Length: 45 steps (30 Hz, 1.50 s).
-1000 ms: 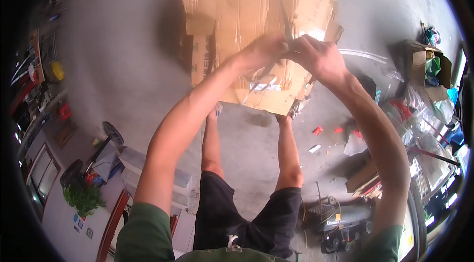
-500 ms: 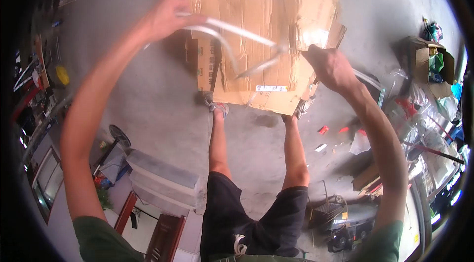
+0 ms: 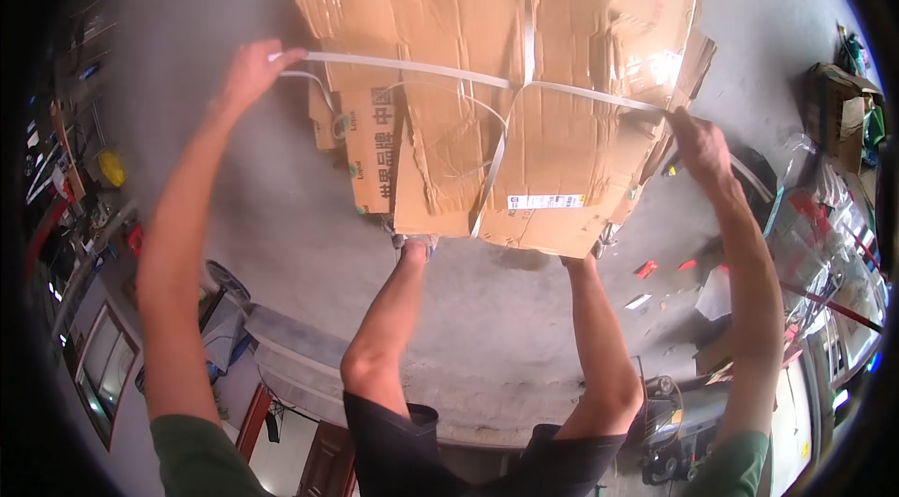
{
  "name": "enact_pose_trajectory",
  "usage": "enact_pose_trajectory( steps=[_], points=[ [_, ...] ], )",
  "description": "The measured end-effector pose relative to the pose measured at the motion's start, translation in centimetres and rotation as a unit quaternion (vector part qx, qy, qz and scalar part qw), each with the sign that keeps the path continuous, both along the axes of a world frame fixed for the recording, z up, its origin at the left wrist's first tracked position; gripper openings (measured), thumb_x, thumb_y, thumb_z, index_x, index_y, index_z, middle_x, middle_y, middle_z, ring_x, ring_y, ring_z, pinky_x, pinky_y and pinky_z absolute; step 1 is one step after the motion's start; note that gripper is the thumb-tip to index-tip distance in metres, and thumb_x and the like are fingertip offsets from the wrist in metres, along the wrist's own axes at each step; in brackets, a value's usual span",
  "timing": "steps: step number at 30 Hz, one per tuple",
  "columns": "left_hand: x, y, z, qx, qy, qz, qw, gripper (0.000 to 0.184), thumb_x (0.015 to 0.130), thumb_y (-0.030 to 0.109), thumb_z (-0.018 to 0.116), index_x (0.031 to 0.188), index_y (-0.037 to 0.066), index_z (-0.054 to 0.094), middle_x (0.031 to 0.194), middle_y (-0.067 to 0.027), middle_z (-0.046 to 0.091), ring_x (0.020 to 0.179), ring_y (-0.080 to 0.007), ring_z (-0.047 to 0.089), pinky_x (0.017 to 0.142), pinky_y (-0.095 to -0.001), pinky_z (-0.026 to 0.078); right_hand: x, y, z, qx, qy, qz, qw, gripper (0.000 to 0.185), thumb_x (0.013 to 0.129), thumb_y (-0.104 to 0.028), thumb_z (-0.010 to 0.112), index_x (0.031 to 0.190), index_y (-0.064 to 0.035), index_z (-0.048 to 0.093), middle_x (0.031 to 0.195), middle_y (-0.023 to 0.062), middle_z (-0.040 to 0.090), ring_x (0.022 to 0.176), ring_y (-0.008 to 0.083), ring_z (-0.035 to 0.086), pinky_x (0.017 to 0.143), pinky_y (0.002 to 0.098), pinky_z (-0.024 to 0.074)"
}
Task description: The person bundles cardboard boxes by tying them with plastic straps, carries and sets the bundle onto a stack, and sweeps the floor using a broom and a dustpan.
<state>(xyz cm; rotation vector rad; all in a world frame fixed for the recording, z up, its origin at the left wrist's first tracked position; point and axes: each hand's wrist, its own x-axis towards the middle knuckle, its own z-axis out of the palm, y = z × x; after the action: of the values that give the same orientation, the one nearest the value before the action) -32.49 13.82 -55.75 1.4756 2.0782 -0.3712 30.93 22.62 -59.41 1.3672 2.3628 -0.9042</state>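
A stack of flattened cardboard [image 3: 459, 20] lies on the floor in front of my feet. A white packing strap [image 3: 421, 68] stretches across its top from one hand to the other. It meets another length of strap [image 3: 529, 20], which runs lengthwise over the stack, near the middle. My left hand [image 3: 251, 76] is closed on one end beyond the left edge, with a loose length hanging below it. At the right edge, my right hand [image 3: 702, 151] grips the other end, its fingertips partly hidden.
Red scraps [image 3: 646, 268] lie on the concrete floor to the right, near a pile of plastic wrapping [image 3: 824, 235]. An open cardboard box [image 3: 829, 113] stands at the far right. A dark machine [image 3: 670, 431] sits at lower right, and assorted clutter lines the left side.
My hands have moved farther apart, and the slack, blurred strap is now drawn nearly straight across the cardboard. The stack looks larger and closer, and my knees are more bent.
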Motion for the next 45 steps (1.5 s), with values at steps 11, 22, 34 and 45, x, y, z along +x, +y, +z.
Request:
enact_pose_trajectory(
  steps=[11, 22, 34, 45],
  points=[
    [-3.1, 1.4, -7.8, 0.032, -0.010, -0.073, 0.997, 0.046, 0.084, 0.041, 0.067, 0.076, -0.004, 0.059, 0.067, -0.0256, 0.054, 0.062, -0.0409, 0.036, 0.058, -0.0449, 0.040, 5.9, -1.4, -7.0, 0.028, 0.017, -0.086, 0.996, 0.006, 0.089, -0.010, 0.055, 0.088, -0.0047, 0.052, 0.075, 0.0218, 0.059, 0.072, 0.0441, 0.058, 0.060, 0.0479, 0.0460],
    [-3.6, -3.8, -1.7, -0.050, 0.003, -0.005, 0.999, 0.059, 0.083, 0.054, 0.065, 0.070, -0.003, 0.061, 0.067, -0.0230, 0.057, 0.058, -0.0331, 0.043, 0.060, -0.0440, 0.041, 4.2, -1.8, -0.5, -0.040, -0.086, -0.230, 0.969, 0.042, 0.094, -0.035, 0.053, 0.080, 0.0043, 0.059, 0.066, 0.0243, 0.053, 0.062, 0.0433, 0.051, 0.058, 0.0444, 0.0402],
    [-1.5, -4.9, 30.9, -0.007, -0.295, 0.033, 0.955, 0.041, 0.090, 0.035, 0.061, 0.071, -0.001, 0.058, 0.058, -0.0177, 0.048, 0.053, -0.0222, 0.038, 0.053, -0.0371, 0.041, -13.8, -4.8, 31.2, -0.158, 0.035, -0.445, 0.881, 0.041, 0.089, -0.032, 0.059, 0.074, 0.0062, 0.062, 0.056, -0.0021, 0.038, 0.054, 0.0091, 0.033, 0.049, 0.0331, 0.0312],
    [8.5, -9.2, 33.8, 0.110, -0.424, 0.293, 0.850, 0.049, 0.092, 0.040, 0.058, 0.067, -0.002, 0.061, 0.051, -0.0115, 0.052, 0.047, -0.0179, 0.047, 0.047, -0.0360, 0.038, -22.1, -2.7, 40.3, -0.140, -0.016, -0.233, 0.962, 0.046, 0.088, -0.035, 0.055, 0.069, 0.0065, 0.054, 0.058, 0.0229, 0.040, 0.051, 0.0270, 0.041, 0.055, 0.0414, 0.0393]
  ],
)
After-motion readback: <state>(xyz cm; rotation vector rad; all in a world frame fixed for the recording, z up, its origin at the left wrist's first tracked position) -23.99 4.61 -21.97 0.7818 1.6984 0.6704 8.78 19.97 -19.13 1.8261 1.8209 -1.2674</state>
